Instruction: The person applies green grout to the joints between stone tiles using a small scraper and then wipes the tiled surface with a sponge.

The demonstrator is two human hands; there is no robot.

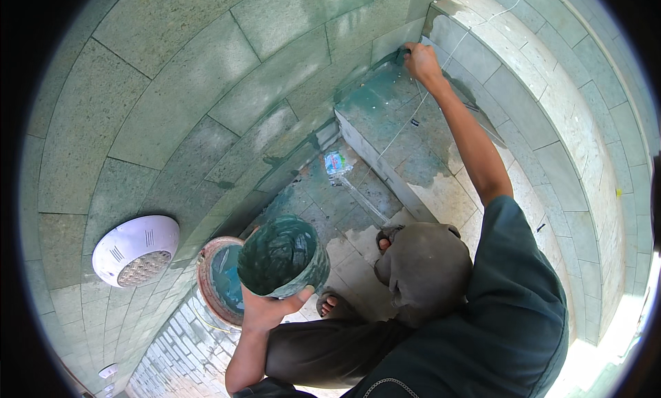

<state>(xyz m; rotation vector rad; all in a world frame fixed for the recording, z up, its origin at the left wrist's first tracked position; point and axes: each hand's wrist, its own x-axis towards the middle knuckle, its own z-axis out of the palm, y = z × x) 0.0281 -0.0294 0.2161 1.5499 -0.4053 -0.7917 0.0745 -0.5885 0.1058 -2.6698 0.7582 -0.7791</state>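
My left hand grips a round, paste-smeared bowl from below, with the thumb on its near side. Thick dark green paste coats its inside. My right arm stretches to the far corner of the raised step, where wall and riser meet. There my right hand is closed with its fingertips down at the joint. Dark green paste lies along that edge beside the fingers. Whatever the fingers pinch is too hidden to name. Behind the bowl stands a reddish-rimmed bucket, with blue-green residue inside.
A round white light fixture juts from the tiled wall on the left. A thin white cord crosses the step from the upper right. A printed packet lies on the lower floor. My bent knee is beside the step.
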